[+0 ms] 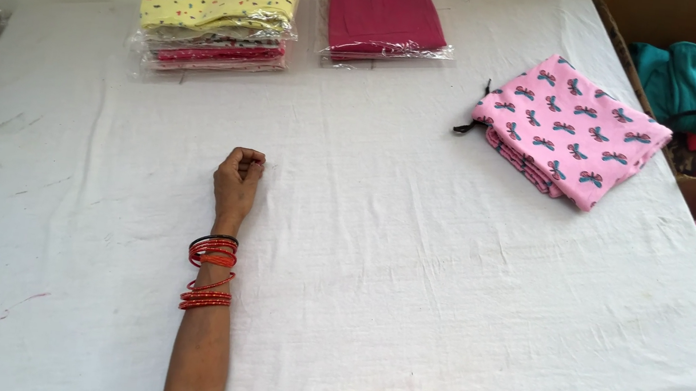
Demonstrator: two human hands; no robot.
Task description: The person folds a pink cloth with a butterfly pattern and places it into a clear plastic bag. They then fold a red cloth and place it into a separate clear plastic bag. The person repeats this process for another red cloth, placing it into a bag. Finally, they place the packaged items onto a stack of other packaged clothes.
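My left hand (237, 179) rests curled shut, empty, on the white sheet (376, 253) | red bangles (209, 274) at my wrist | pink folded cloth (574, 128) at 2 o'clock | yellow packet stack (219, 4) at 12 | magenta packet (383, 12) at 1

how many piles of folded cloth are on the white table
3. A yellow speckled stack in plastic at the far left, a magenta pack beside it, and a pink butterfly-print pile near the right edge. The loose clothes in the box past the edge aren't counted.
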